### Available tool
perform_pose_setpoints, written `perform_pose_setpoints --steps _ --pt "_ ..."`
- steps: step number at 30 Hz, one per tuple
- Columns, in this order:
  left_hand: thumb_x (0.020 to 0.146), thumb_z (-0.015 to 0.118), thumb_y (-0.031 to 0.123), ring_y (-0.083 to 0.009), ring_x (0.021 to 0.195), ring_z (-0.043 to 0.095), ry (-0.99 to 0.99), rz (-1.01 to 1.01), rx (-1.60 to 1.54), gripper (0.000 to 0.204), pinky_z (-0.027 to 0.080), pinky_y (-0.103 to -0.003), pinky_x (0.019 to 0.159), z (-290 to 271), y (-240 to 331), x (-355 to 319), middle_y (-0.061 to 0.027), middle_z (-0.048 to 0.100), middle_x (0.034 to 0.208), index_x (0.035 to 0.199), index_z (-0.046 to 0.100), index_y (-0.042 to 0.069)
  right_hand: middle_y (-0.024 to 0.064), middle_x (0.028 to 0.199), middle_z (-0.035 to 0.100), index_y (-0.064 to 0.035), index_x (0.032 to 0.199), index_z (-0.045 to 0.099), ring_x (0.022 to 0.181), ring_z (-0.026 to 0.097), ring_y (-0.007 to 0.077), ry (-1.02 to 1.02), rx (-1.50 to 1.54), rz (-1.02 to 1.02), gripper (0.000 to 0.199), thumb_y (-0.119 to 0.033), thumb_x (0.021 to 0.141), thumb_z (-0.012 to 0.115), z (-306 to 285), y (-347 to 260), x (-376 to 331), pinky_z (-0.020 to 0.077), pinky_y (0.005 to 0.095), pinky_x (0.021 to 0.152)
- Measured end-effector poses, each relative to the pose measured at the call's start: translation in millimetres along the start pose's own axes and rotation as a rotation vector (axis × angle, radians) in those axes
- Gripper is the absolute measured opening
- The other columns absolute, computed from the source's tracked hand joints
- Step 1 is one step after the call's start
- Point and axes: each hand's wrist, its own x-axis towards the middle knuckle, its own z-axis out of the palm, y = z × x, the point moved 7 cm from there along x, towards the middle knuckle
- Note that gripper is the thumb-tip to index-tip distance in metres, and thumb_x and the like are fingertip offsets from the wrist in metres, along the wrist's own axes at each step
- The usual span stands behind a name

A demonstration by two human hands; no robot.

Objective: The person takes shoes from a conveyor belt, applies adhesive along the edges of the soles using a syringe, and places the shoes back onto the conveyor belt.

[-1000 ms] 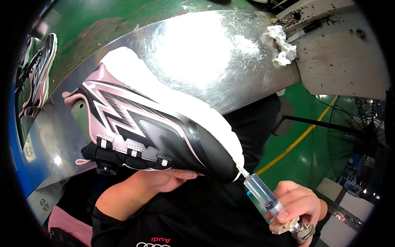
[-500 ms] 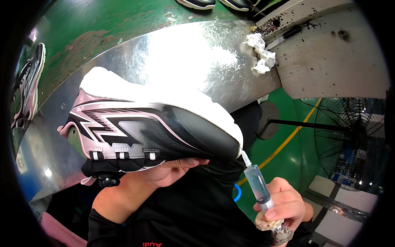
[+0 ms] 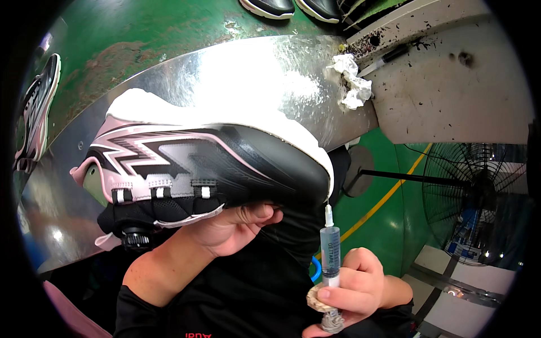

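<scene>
A black and pink sneaker (image 3: 186,158) with a white sole is tipped over, its sole turned up and away from me and its toe to the right. My left hand (image 3: 231,228) grips it from below, near the laces side; part of the fingers is hidden behind the upper. In my right hand (image 3: 358,281) is a syringe (image 3: 331,248) of clear liquid, its plunger end wrapped in tape. The syringe's thin tip points up and meets the seam between upper and sole at the toe.
A shiny metal tabletop (image 3: 315,121) lies under and beyond the shoe. Crumpled white tissue (image 3: 355,84) and a black-handled tool (image 3: 386,59) sit at its far right. Another sneaker (image 3: 39,112) stands at far left, more shoes (image 3: 270,7) at the back. A black fan (image 3: 479,197) is at right.
The syringe has swung more upright and moved left along the toe seam, with my right hand following. The shoe has turned slightly, its heel end shifting left.
</scene>
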Motion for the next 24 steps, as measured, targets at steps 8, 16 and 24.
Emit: perform_pose_setpoints --steps 8,16,24 --pt "0.082 0.061 -0.001 -0.0166 0.096 0.062 0.060 -0.045 0.008 0.020 0.053 -0.031 0.082 8.2 0.9 -6.1 -0.0044 0.066 0.099 0.099 0.065 0.008 -0.0021 0.078 0.052 -0.0187 0.104 0.062 0.054 0.029 0.0107 0.192 -0.277 -0.067 0.039 -0.038 0.072 0.072 17.2 0.4 -7.4 0.0247 0.0198 0.045" --pt "0.083 0.062 0.003 -0.0188 0.102 0.060 0.054 -0.034 0.008 0.027 0.056 -0.027 0.077 19.1 3.4 -8.9 -0.0077 0.061 0.109 0.110 0.059 0.006 -0.0011 0.081 0.053 -0.0185 0.105 0.061 0.056 0.031 0.0117 0.220 -0.372 -0.132 0.039 -0.038 0.073 0.071 24.5 -3.9 -5.2 0.0262 0.0211 0.046" --pt "0.084 0.062 0.009 -0.0221 0.101 0.061 0.081 -0.002 0.064 0.034 0.057 -0.025 0.072 26.2 5.4 -11.4 -0.0101 0.060 0.111 0.117 0.053 0.006 -0.0057 0.069 0.054 -0.0139 0.105 0.055 0.049 0.031 0.0096 0.186 -0.420 -0.160 0.056 -0.044 0.063 0.077 30.9 -5.3 -3.5 0.0225 0.0239 0.049"
